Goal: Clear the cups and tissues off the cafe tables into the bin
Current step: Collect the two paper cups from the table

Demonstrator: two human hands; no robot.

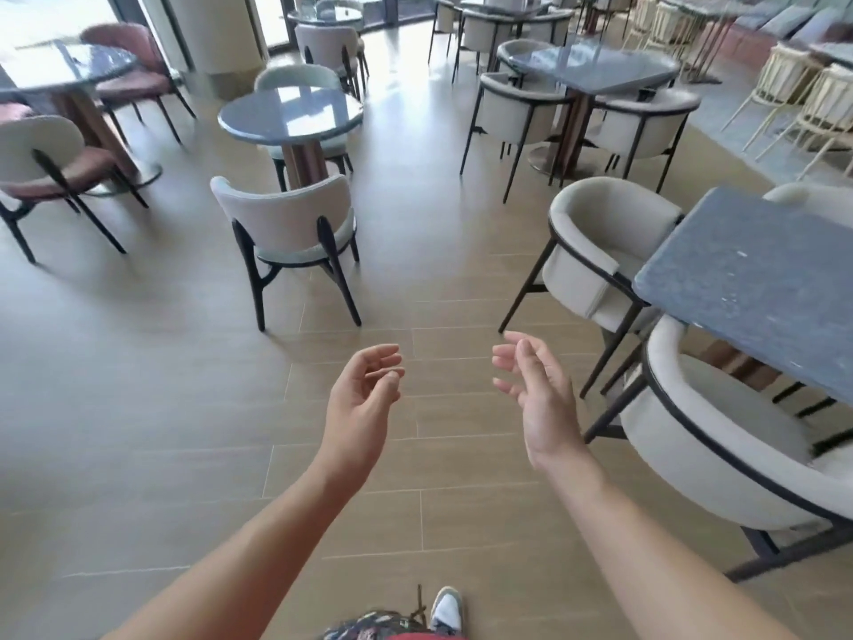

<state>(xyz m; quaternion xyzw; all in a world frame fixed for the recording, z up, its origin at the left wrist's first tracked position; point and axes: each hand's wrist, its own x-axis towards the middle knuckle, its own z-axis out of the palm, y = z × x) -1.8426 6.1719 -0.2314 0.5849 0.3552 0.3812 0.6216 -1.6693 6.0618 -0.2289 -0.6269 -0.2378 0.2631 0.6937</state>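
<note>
My left hand (364,399) and my right hand (537,390) are held out in front of me over the tiled floor, palms facing each other. Both have loosely curled, relaxed fingers and hold nothing. No cup, tissue or bin shows in this view. The nearest table tops, a round grey table (291,115) ahead and a square blue-grey table (757,288) at the right, carry nothing that I can see.
A cream chair (286,224) stands ahead left of my hands. Two cream tub chairs (595,251) (720,436) flank the right table. More tables (595,67) and chairs fill the back. An open aisle of floor (415,279) runs between them. My shoe (445,609) shows below.
</note>
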